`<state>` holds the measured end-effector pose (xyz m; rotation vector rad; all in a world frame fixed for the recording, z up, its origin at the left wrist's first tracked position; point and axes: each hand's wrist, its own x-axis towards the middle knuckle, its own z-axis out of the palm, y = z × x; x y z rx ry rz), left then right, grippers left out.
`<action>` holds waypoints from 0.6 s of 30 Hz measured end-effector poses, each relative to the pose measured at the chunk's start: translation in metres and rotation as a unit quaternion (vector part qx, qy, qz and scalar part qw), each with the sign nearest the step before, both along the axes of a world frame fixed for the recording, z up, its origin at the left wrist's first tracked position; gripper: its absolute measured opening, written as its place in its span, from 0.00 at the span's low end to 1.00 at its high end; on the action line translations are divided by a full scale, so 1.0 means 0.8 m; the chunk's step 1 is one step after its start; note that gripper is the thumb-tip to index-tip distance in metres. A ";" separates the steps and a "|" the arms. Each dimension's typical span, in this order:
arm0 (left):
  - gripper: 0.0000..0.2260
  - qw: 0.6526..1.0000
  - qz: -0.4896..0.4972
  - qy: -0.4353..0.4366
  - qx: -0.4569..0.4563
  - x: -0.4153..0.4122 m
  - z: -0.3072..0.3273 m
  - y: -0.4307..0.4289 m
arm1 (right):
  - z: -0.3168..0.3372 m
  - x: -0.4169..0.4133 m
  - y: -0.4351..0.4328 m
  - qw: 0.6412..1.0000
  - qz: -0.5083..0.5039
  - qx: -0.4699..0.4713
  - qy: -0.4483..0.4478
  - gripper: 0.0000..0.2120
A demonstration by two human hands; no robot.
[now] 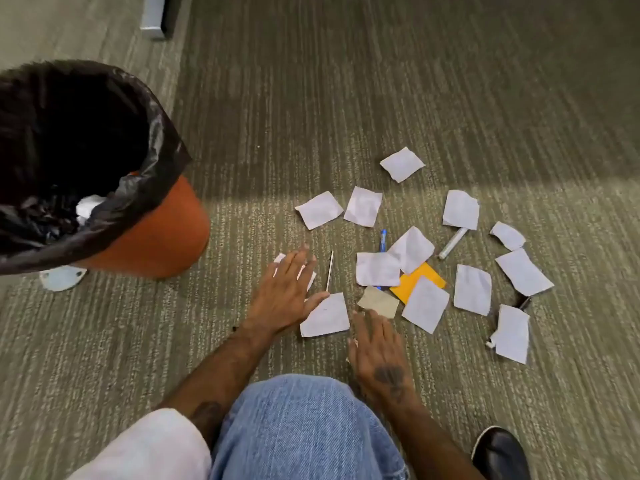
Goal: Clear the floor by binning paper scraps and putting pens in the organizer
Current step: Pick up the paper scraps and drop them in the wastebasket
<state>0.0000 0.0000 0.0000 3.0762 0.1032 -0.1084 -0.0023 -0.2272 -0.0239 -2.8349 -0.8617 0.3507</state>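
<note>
The person kneels on the carpeted floor (pixel 346 98), which brings both hands within reach of the litter. The left hand (pixel 287 292) lies flat, fingers (pixel 301 261) spread and released, pressing on 1 white scrap (pixel 278 261) that shows only at its far edge; judged, this is the start of a gather. The right hand (pixel 377 344) hovers low just beside another white scrap (pixel 325 317), fingers extended and grasping nothing.

The bin (pixel 145 237), orange with a black liner (pixel 145 161), stands near on the left, close enough for short transfers. Crumpled white paper is already visible inside it.

The paper scraps are roughly square, creased, mostly white; at least 12 remain scattered to the right, along with 1 orange sheet (pixel 420 275) and 1 tan piece (pixel 377 301). A blue pen (pixel 383 239) is partly buried beneath scraps. A thin dark pen (pixel 330 271) lies just beside the left hand. A pale capped marker (pixel 452 243) lies clear (a dark item farther right is too obscured to identify).

No organizer is in view.
</note>
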 end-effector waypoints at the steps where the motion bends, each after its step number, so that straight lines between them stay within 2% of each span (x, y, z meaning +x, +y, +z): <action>1: 0.31 1.000 0.003 0.012 -0.004 -0.002 -0.005 0.000 | -0.002 -0.003 -0.001 1.000 -0.002 0.001 0.016 0.22; 6: 0.30 0.997 0.017 0.064 -0.042 -0.013 -0.030 -0.009 | -0.005 -0.017 -0.009 0.999 0.008 -0.012 0.039 0.23; 10: 0.29 0.993 0.017 0.118 -0.019 -0.015 -0.039 -0.017 | 0.001 -0.019 -0.011 0.997 0.009 -0.025 0.069 0.24; 13: 0.28 0.992 0.018 0.124 -0.013 -0.014 -0.045 -0.020 | 0.002 -0.022 -0.010 0.996 -0.010 -0.029 0.082 0.24; 18: 0.24 0.990 0.032 0.138 -0.026 -0.010 -0.047 -0.023 | -0.015 -0.018 -0.013 0.989 -0.027 0.016 0.143 0.27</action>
